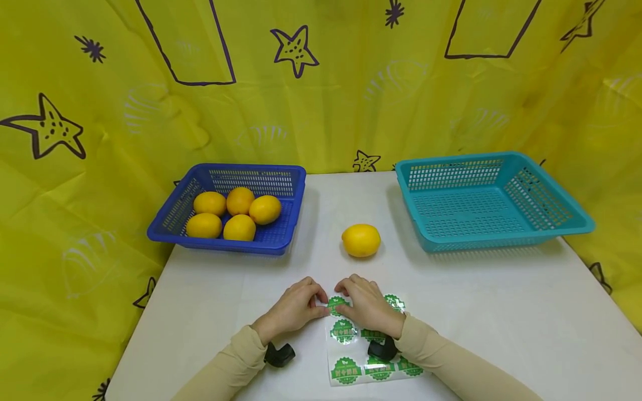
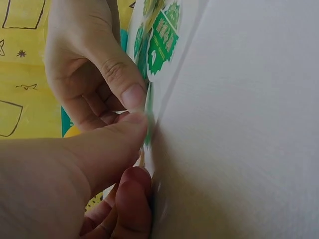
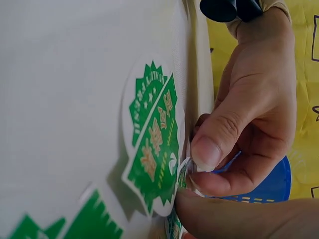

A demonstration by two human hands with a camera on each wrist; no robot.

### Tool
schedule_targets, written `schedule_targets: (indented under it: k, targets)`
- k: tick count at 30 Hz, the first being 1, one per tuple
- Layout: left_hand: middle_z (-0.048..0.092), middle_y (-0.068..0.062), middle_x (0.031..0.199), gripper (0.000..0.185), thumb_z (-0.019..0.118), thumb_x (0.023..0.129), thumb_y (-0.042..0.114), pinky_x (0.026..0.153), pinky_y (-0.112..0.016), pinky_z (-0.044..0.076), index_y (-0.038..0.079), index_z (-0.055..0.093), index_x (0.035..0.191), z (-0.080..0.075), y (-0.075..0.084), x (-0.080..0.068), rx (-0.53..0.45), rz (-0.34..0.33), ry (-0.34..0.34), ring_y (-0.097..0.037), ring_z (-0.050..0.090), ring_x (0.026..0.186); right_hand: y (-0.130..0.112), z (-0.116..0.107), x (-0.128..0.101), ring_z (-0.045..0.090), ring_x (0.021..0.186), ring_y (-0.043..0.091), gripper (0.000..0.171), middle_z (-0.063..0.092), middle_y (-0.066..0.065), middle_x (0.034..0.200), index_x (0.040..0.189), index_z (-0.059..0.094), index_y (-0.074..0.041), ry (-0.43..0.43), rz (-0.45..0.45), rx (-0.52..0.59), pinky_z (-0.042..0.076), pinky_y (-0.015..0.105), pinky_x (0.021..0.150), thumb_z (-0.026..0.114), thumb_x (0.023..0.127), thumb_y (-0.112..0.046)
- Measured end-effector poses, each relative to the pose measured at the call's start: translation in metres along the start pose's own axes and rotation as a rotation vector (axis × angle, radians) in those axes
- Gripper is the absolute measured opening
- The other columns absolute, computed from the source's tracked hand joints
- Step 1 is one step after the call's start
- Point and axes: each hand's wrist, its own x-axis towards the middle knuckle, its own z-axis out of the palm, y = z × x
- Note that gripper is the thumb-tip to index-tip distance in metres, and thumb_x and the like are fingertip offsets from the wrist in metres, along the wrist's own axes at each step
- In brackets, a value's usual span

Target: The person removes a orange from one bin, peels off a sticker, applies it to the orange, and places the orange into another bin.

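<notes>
A sheet of round green stickers (image 1: 344, 331) lies on the table in front of me, its upper left corner between my two hands. My left hand (image 1: 293, 309) pinches the sheet's edge there with thumb and curled fingers. From the other side my right hand (image 1: 368, 306) pinches the same corner, its palm over part of the sheet. The right wrist view shows one sticker (image 3: 154, 139) up close, standing tilted off the table. In the left wrist view the thumb of the right hand (image 2: 94, 55) meets the left thumb at the edge. Fingertips behind the sheet are partly hidden.
One lemon (image 1: 361, 240) lies on the white table (image 1: 501, 312) beyond the hands. At the back left, a blue basket (image 1: 286, 245) holds several lemons (image 1: 205, 225). A teal basket (image 1: 501, 239) with nothing in it stands back right. A yellow curtain (image 1: 331, 111) hangs behind.
</notes>
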Motion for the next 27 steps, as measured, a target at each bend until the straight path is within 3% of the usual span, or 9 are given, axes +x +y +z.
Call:
schedule_targets:
  k: [5,16,27]
  targets:
    - [0.052,0.008,0.083,0.010,0.076,0.088,0.021,0.066,-0.022,0.042,0.014,0.069,0.087,0.002,-0.002,0.001,0.010,0.052,0.019,-0.006,0.048,0.073,0.001,-0.002,0.001,0.050,0.084,0.018,0.027,0.052,0.000,0.092,0.107,0.064,-0.008,-0.009,0.000,0.016,0.036,0.037,0.074,0.078,0.085,-0.014]
    - [0.048,0.008,0.086,0.008,0.064,0.097,0.020,0.069,-0.023,0.043,0.013,0.062,0.094,0.003,-0.002,0.004,0.048,0.114,-0.013,-0.008,0.048,0.076,0.005,-0.002,0.001,0.050,0.081,0.017,0.018,0.053,0.001,0.090,0.104,0.065,-0.005,0.016,-0.062,0.032,0.043,0.036,0.075,0.073,0.088,-0.008]
    - [0.048,0.004,0.099,0.005,0.064,0.096,0.014,0.073,-0.017,0.047,0.012,0.059,0.096,0.004,-0.006,0.007,0.020,0.309,0.115,-0.007,0.051,0.081,0.011,-0.002,0.004,0.049,0.076,0.014,0.009,0.052,-0.002,0.088,0.103,0.066,-0.004,0.019,-0.059,0.066,0.045,0.031,0.069,0.064,0.095,-0.008]
